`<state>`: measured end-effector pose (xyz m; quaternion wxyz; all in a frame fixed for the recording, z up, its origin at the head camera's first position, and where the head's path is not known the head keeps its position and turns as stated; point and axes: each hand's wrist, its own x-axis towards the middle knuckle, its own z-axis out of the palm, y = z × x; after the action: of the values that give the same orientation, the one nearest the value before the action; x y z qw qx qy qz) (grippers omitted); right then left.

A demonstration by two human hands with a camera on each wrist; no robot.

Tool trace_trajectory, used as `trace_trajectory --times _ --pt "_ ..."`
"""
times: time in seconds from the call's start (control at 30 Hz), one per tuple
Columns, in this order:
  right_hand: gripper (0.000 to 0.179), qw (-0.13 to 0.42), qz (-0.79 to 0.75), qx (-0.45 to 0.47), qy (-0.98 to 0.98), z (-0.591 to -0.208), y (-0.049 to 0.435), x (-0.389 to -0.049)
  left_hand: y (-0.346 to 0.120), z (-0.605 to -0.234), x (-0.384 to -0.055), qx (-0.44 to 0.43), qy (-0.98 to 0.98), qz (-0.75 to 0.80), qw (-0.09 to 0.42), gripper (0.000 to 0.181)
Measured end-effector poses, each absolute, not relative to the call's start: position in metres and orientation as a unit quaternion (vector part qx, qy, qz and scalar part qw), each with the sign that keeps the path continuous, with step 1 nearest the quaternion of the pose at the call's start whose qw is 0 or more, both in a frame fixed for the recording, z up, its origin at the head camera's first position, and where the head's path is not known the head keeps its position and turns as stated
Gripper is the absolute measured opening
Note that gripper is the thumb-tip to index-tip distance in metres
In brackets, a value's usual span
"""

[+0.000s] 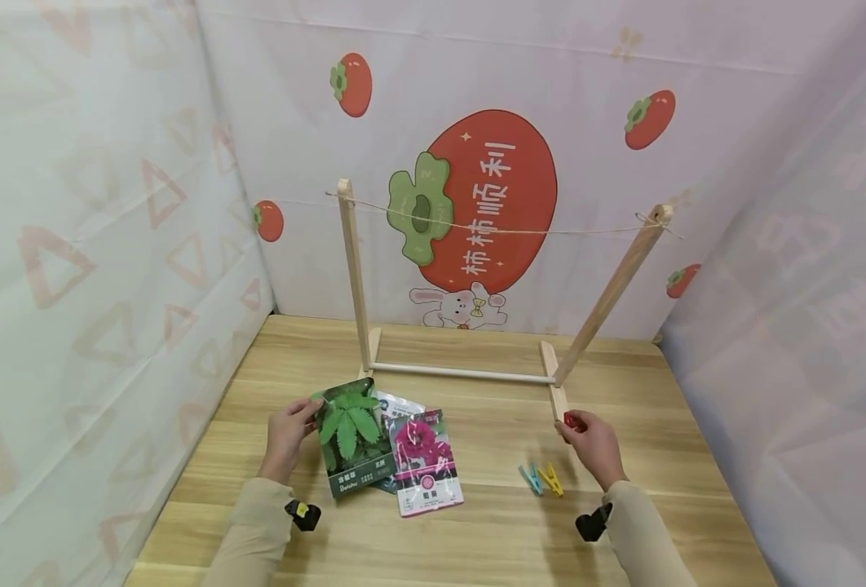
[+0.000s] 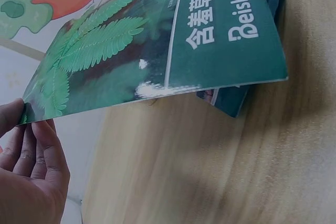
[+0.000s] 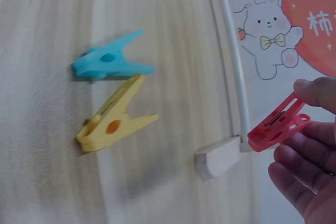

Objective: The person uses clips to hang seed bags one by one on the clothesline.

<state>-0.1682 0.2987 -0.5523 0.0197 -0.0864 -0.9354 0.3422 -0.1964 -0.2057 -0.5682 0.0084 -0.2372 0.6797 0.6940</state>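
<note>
My left hand (image 1: 290, 434) pinches the upper left edge of a green seed packet (image 1: 355, 440) with a fern-like leaf picture. In the left wrist view the packet (image 2: 136, 45) tilts up off the table, thumb on its front and fingers behind. My right hand (image 1: 596, 447) holds a red clothespin (image 3: 277, 128) by its handles between thumb and fingers, above the table. A blue clothespin (image 3: 113, 61) and a yellow clothespin (image 3: 113, 119) lie side by side below it. Beside the green packet lies a pink-flower packet (image 1: 427, 465), overlapping another packet (image 1: 402, 405) mostly hidden underneath.
A wooden frame stands at the back, with a left post (image 1: 355, 277), a right post (image 1: 612, 293) and a white bottom rod (image 1: 462, 373). Thin twine (image 1: 506, 231) is tied between the post tops. Printed cloth walls (image 1: 301, 277) surround the wooden table (image 1: 492, 546).
</note>
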Motion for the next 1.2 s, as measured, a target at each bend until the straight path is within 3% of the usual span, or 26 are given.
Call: trace_trajectory --times 0.2,0.67,0.97,1.2 --pt "0.037 0.068 0.361 -0.072 -0.927 -0.539 0.294 -0.172 -0.206 -0.560 -0.197 -0.231 0.684 0.692 0.009 0.046" --pt "0.034 0.056 0.422 -0.102 -0.899 -0.531 0.289 -0.180 -0.209 -0.547 -0.204 -0.223 0.684 0.694 0.008 0.046" --pt "0.036 0.083 0.436 -0.106 -0.890 -0.522 0.288 -0.181 -0.203 -0.540 -0.209 -0.211 0.678 0.704 0.001 0.042" --pt "0.035 0.089 0.436 -0.094 -0.890 -0.516 0.285 -0.182 -0.205 -0.536 -0.205 -0.203 0.685 0.700 0.004 0.050"
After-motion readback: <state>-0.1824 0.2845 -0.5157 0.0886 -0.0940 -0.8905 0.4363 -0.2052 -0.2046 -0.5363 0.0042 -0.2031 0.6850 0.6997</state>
